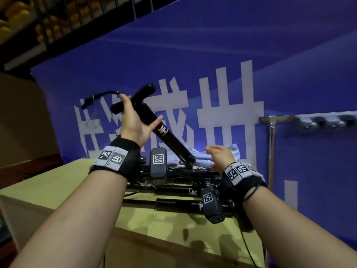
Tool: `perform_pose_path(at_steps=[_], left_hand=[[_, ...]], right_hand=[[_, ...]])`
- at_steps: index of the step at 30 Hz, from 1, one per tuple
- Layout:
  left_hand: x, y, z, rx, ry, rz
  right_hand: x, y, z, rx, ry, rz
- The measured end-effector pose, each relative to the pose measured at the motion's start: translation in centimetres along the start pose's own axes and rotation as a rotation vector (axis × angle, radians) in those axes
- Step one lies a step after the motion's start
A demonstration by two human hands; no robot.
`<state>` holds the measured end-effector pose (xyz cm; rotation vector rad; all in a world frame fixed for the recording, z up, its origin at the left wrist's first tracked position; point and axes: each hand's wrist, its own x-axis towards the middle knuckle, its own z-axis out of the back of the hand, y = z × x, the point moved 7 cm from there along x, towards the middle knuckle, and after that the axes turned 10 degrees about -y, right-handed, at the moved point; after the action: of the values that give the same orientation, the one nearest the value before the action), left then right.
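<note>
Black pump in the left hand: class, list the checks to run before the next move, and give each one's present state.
1. Left hand grip on the black pump: ok, thumb and fingers wrap its upper barrel.
2. Pump's lower end supported: ok, it is tilted, with its foot down by the pale cloth.
3. Right hand free: ok, open beside the foot.
4. Hose free of snags: cannot tell, blurred.
5. Other pumps settled: ok, lying flat on the cardboard box.

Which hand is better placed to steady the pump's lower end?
Right, probably: the right hand hovers open beside the foot of the pump, while the left hand holds its barrel near the T-handle.
</note>
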<state>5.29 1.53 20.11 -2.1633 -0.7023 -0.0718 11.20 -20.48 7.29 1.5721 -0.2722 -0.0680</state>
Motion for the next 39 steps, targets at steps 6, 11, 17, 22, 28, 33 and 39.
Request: perform_pose_path(at_steps=[6, 11, 17, 22, 28, 33, 39], left_hand=[[-1.3, 1.9, -0.6, -0.188, -0.046, 0.117], [-1.2, 3.4, -0.3, -0.233, -0.070, 0.172], [0.6, 6.5, 0.9, -0.306, -0.101, 0.266], [2.8, 10.5, 2.3, -0.308, -0.062, 0.365], [4.2, 13.6, 3.4, -0.035, 0.003, 0.389], [5.0, 15.6, 3.4, -0.003, -0.059, 0.345], [4.2, 16.2, 2.4, -0.061, -0.055, 0.322]], right_hand=[[0.7, -2.7, 2.9, -0.102, -0.050, -0.067], [1.6, -4.7, 4.1, -0.003, -0.049, -0.146], [1.9, -6.1, 2.9, 0.402, 0.033, -0.392], [3.8, -7.3, 2.9, 0.684, -0.044, -0.488], [5.7, -7.3, 3.0, 0.888, -0.094, -0.505], [7.0, -6.5, 3.9, 1.024, -0.127, -0.448], [7.8, -6.3, 3.4, 1.192, -0.050, -0.434]])
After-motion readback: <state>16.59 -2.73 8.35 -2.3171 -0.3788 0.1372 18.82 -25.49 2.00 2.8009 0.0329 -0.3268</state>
